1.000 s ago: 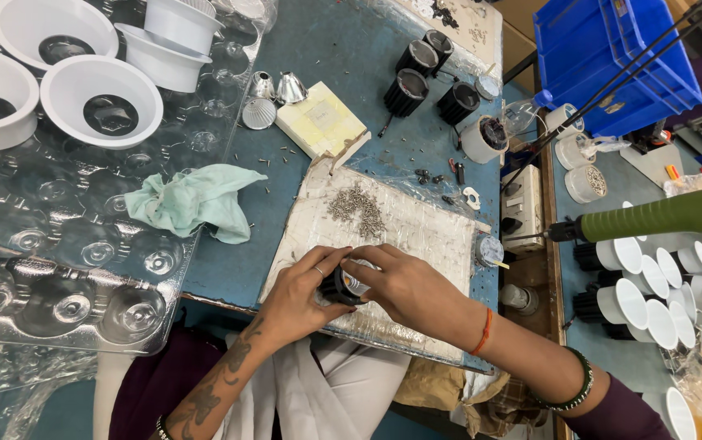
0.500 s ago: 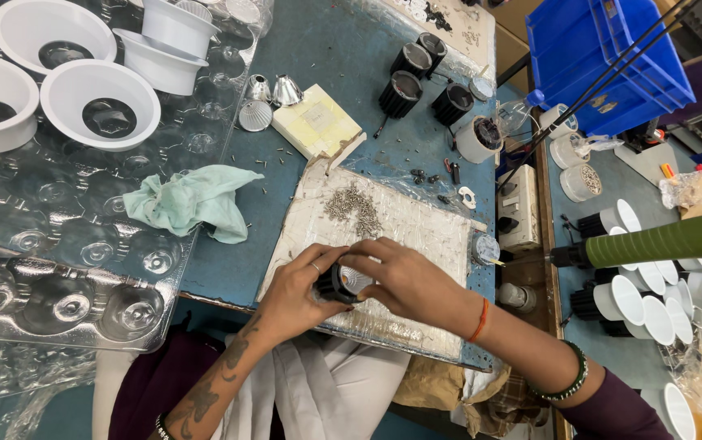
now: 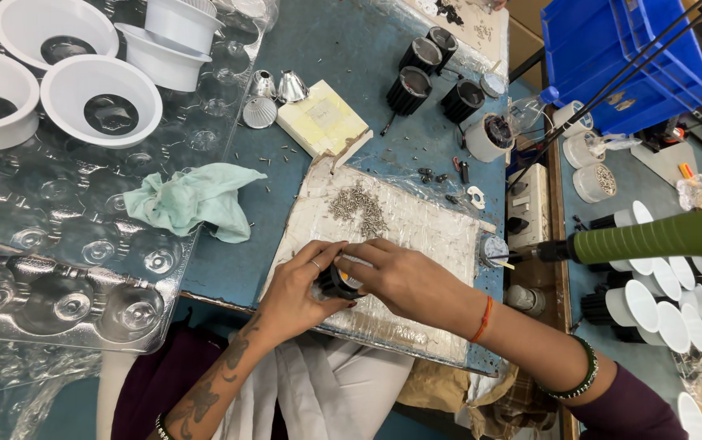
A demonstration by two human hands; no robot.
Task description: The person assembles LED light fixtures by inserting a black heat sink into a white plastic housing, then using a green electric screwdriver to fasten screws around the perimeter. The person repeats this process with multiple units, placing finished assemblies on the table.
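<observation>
Fingers [image 3: 318, 273] of the left hand [image 3: 298, 292] and right hand [image 3: 404, 277] close together around a small black round part [image 3: 339, 283], held just above a worn white work board [image 3: 416, 236] at the table's near edge. A heap of tiny screws [image 3: 359, 208] lies loose on that board; a brushing wrist could likely scatter them, and the part might slip off the edge. White round housings [image 3: 102, 98] sit at upper left, their centres dark. A clear plastic tray [image 3: 66, 285] has empty pockets. Blue bins [image 3: 611, 57] stand far right, contents unseen.
</observation>
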